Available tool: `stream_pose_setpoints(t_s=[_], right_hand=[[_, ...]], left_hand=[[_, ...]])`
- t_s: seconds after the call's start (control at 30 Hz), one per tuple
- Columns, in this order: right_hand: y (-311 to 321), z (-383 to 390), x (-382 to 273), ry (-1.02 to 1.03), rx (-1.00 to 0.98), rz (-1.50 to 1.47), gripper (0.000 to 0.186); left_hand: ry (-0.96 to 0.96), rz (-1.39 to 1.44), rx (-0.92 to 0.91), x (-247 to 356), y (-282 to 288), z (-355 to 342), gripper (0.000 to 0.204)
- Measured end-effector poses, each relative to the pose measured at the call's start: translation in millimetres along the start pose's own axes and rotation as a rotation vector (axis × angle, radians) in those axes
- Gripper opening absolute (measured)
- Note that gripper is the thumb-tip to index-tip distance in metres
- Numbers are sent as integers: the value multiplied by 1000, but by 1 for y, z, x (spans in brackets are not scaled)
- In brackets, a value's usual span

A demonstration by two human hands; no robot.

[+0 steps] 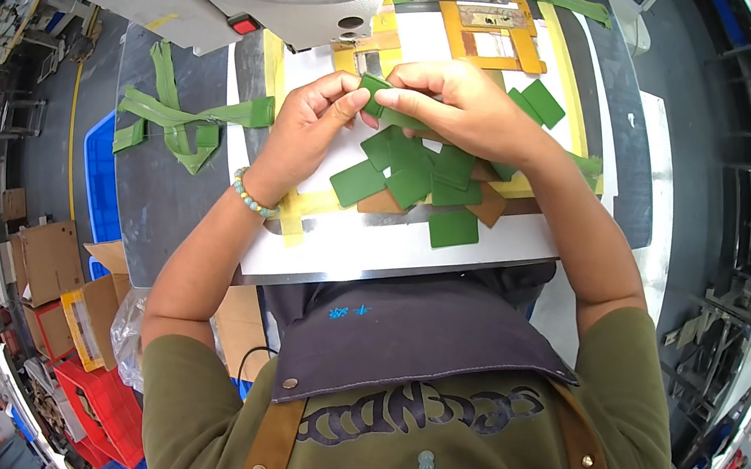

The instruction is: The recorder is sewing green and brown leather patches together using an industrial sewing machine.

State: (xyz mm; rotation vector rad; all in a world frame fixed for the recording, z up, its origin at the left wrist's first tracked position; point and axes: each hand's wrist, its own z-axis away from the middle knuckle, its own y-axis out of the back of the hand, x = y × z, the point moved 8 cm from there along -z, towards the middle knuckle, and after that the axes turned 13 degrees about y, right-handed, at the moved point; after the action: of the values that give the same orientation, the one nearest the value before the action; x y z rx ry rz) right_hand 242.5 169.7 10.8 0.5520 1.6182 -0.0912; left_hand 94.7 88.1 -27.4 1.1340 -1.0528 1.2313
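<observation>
Between my two hands is a small flat green piece with rounded corners (372, 89), held up over the work table (340, 273). My left hand (304, 130) pinches its left side between thumb and fingers. From the other side, my right hand (464, 106) grips it with thumb and curled fingers; its palm is hidden. Several matching green pieces (409, 176) lie overlapped in a loose pile just below my hands. Brown pieces (490, 207) poke out among them. Two more green pieces (543, 103) rest beyond my right wrist.
A large grey-white sewing machine head (226, 0) overhangs the far left side. Behind my right hand lies a yellow-taped template frame (493, 35). Green tape strips (188, 118) stick to the table's left part. A blue bin (100, 176), cardboard boxes (47, 261) and red crates (98, 407) stand left.
</observation>
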Motion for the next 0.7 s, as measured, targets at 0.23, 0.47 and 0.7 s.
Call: stream_pose_setpoints(t_s=[0.23, 0.47, 0.7], right_hand=[[16, 35, -75, 31, -136, 143, 39], [-40, 83, -176, 718, -543, -124, 46], [-23, 99, -206, 759, -470, -409, 36]], left_hand=[[174, 507, 25, 1, 39, 1, 41], [368, 371, -112, 2, 88, 20, 17], [330, -213, 102, 9, 171, 44, 28]])
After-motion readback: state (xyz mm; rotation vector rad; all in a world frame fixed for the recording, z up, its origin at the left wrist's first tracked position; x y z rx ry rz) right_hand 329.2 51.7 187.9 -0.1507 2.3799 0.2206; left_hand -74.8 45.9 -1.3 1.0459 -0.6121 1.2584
